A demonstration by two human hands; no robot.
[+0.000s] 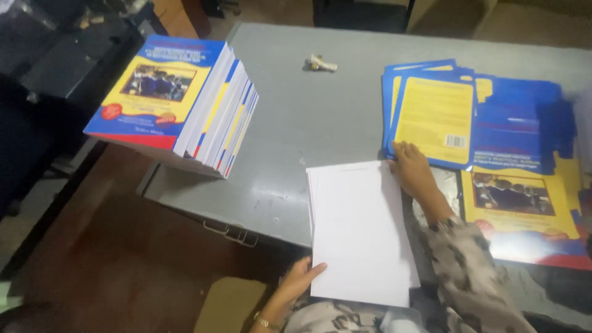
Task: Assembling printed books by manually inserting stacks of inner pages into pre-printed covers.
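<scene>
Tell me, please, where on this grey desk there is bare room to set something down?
The widest bare patch of the grey desk lies between the book stack and the flat covers, broken only by a small white scrap. The right side is crowded: covers, the white sheets, both hands.

We see no packages, signs or screens, only labels: white barcode label (456,141) at 5 o'clock corner of yellow back cover on flat cover sheets (468,117) at 2 o'clock, round red sticker marks on top book of stack (179,98) at 10 o'clock
</scene>
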